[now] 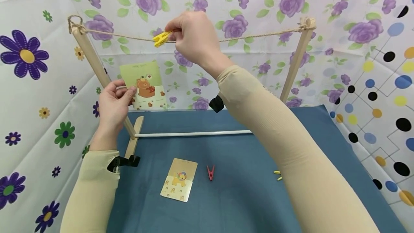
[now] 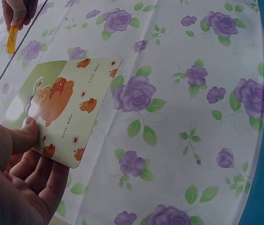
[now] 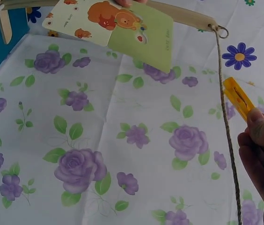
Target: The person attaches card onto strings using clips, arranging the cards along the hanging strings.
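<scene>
Between thumb and fingers my left hand (image 1: pixel 113 105) pinches a green and cream card with a bear on it (image 1: pixel 145 87). The card is upright, below the left part of a twine line (image 1: pixel 129 37). My right hand (image 1: pixel 195 37) pinches a yellow clothespin (image 1: pixel 161 39) up at the twine. In the right wrist view the clothespin (image 3: pixel 238 97) lies beside the twine (image 3: pixel 226 105), its tip close to it. The left wrist view shows the card (image 2: pixel 66 103) tilted, with the thumb on its face and the other fingers behind.
The twine runs between two wooden posts (image 1: pixel 295 62) joined below by a white rod (image 1: pixel 194 133). On the blue cloth (image 1: pixel 233 204) lie a lion card (image 1: pixel 179 179), a red clothespin (image 1: pixel 211 173) and a yellow clothespin (image 1: pixel 277 175), partly hidden by my right arm. Patterned sheets surround the table.
</scene>
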A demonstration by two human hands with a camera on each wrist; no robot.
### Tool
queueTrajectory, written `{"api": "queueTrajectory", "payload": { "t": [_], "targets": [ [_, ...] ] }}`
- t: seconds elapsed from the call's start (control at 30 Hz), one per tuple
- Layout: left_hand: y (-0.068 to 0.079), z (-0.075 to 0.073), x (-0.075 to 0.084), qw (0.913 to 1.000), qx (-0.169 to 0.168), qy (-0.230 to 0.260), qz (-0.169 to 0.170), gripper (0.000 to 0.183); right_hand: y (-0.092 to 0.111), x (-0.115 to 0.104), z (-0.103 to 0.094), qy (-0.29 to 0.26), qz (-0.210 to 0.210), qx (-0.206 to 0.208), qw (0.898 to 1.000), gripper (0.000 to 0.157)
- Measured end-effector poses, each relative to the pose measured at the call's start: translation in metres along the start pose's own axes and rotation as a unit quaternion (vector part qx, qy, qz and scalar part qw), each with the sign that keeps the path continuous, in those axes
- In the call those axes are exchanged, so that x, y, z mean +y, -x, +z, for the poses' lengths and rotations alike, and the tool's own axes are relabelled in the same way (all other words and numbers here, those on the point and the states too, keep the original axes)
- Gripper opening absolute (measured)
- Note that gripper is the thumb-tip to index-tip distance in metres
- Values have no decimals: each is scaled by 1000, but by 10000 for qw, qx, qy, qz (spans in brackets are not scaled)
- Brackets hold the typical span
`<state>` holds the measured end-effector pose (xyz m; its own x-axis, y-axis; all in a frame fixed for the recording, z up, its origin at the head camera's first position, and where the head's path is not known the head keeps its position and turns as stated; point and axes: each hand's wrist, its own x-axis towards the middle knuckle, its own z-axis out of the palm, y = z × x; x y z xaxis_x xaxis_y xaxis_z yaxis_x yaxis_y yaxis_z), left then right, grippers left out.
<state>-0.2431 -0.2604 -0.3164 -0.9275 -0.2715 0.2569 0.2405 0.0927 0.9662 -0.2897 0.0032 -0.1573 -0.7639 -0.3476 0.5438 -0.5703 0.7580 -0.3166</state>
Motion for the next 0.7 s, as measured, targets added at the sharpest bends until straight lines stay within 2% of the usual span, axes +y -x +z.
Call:
{"api": "queueTrajectory", "payload": {
  "t": [0.17, 0.37, 0.6, 0.7],
  "targets": [
    [1, 2, 1, 9999, 65, -70, 101, 16, 1, -1, -2, 152, -27, 68, 9999, 28],
    [-1, 4, 4, 9994, 84, -286, 162, 17, -3, -7, 0, 237, 141, -33, 9996, 32],
    [-1, 5, 3, 9997, 195, -61, 157, 17, -8, -16, 3, 154, 393, -57, 9991, 35],
    [-1, 6, 3, 9995, 245, -114, 191, 16, -11, -19, 5, 137, 526, -131, 9984, 36]
  ]
}}
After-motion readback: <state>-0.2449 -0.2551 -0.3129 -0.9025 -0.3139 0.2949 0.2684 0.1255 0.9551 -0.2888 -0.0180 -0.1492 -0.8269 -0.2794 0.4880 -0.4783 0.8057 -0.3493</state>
